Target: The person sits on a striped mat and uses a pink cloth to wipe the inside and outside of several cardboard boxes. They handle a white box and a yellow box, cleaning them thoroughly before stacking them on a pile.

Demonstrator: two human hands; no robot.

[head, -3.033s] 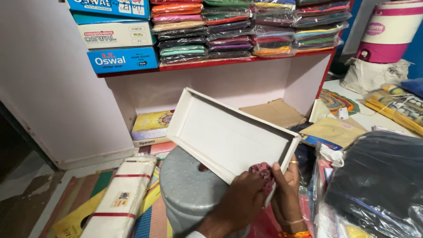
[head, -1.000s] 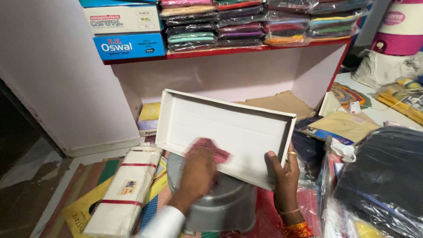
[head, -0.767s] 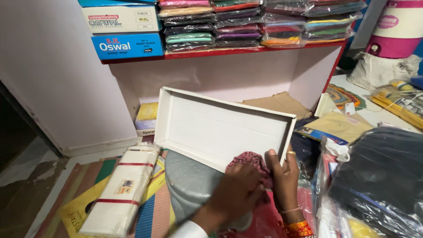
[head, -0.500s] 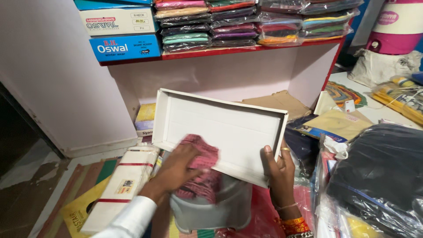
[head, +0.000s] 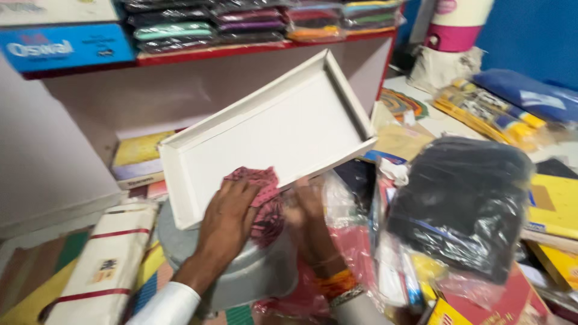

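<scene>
left hand [head: 229,207] presses pink cloth [head: 260,188] on tilted white tray [head: 283,129].

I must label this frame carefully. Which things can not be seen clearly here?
Head view only:
- Right hand: motion-blurred, so its grip on the tray is unclear.
- Cloth: partly under the left hand.
- Grey tub: mostly hidden by tray and hands.
- Shelf stacks: cut by top edge.

One head-worn camera looks steeply down, close above a cluttered shop floor.

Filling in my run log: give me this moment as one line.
left hand: presses pink cloth on white tray | right hand: holds tray's near edge | tray tilted over grey tub
</scene>
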